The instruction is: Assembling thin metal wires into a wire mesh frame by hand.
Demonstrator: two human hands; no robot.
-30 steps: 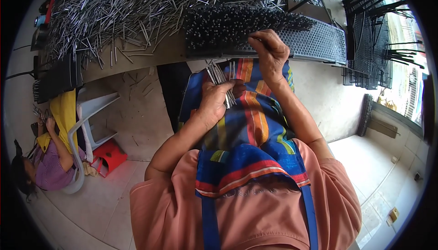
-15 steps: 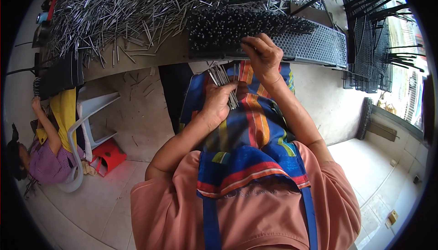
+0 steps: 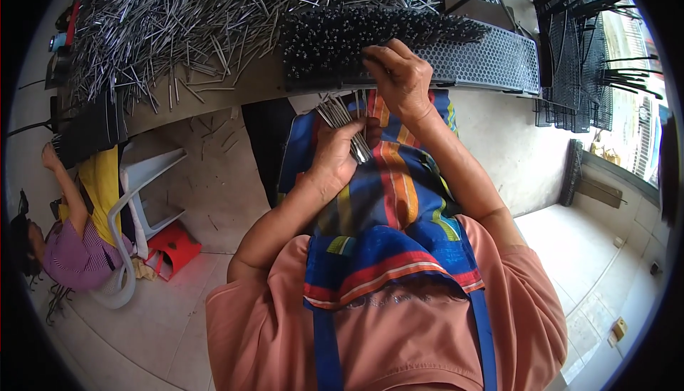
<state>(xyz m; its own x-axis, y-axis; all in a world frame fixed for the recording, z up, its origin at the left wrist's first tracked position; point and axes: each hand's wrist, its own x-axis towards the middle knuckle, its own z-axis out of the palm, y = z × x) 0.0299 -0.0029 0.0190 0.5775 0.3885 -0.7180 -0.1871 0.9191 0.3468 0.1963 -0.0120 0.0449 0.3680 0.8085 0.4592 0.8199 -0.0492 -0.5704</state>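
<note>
My left hand [image 3: 335, 157] is closed around a bundle of thin metal rods [image 3: 338, 113], held over my lap just below the table edge. Above it, my right hand [image 3: 405, 81] is at the front of a perforated metal tray [image 3: 499, 67], thumb and fingers pinched together. Whatever the pinch holds, if anything, is too small or hidden to make out. Many dark rods [image 3: 335, 43] stand upright in the tray's holes, packed over its left and middle part. Toward the right end, the bare honeycomb of holes shows.
A large heap of loose metal rods [image 3: 185, 20] covers the table behind and left. Black racks with rods [image 3: 570, 63] stand at the right. Another person [image 3: 78, 248] works at the far left, near a grey plastic chair [image 3: 122, 241] and a red bag [image 3: 174, 250].
The view has shifted slightly. My right hand remains pinched at the tray's front, and the bundle in my left hand has turned a little.
</note>
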